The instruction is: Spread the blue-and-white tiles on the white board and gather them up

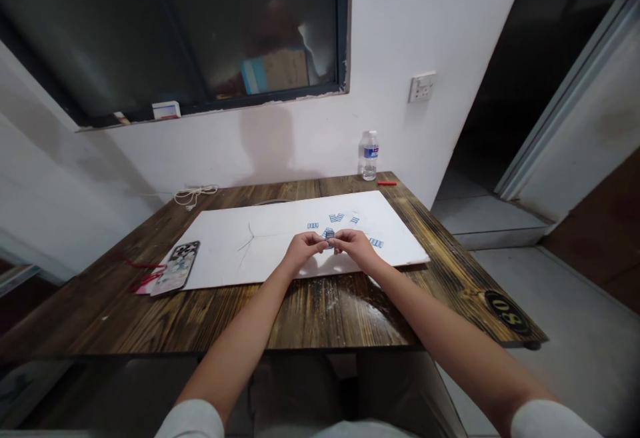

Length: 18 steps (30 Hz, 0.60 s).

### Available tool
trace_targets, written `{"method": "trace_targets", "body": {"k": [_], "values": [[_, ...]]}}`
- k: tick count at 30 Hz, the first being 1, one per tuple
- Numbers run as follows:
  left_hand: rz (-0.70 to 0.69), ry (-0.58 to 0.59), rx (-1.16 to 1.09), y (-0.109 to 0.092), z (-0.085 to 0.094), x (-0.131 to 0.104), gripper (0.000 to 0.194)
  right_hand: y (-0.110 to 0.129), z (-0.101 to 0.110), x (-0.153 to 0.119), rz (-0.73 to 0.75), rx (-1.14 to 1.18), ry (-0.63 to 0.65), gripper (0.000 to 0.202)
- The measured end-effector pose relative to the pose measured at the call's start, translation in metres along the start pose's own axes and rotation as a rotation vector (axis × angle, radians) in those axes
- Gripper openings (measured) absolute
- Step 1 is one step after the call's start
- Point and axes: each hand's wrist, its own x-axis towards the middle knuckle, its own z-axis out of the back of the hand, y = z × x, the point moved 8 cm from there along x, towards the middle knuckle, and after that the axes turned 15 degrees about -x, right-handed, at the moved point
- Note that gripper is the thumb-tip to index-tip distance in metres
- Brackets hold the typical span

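Above the white board (280,258), my left hand (303,250) and my right hand (354,246) come together with fingertips pinched. Between them they grip a small dark striped piece (330,235), too small to name; both hands touch it. Close by on the board lie several small blue-and-white striped pieces, among them one to the left (313,225), a pair behind (336,218) and one to the right of my right hand (376,243). Thin dark lines mark the board's left half.
A phone in a patterned case (176,267) with a red strap (145,277) overlaps the board's left corner. A white cable (195,193), a water bottle (369,156) and a red stick-like item (387,183) sit along the back of the wooden table (320,321).
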Motion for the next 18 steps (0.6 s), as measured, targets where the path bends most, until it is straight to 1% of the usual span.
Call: {"method": "trace_targets", "body": {"k": [5, 16, 18], "values": [[-0.003, 0.009, 0.037, -0.0003, 0.0002, -0.0001, 0.036, 0.0012, -0.0007, 0.0004, 0.006, -0.015, -0.007, 0.036], [-0.005, -0.013, 0.159, 0.0020, 0.0077, 0.0027, 0.038, -0.0027, 0.0000, 0.0036, 0.012, -0.064, -0.031, 0.034], [-0.013, -0.008, 0.149, 0.0022, 0.0071, 0.0027, 0.038, -0.0034, -0.0003, 0.0041, 0.015, -0.061, -0.031, 0.033]]}}
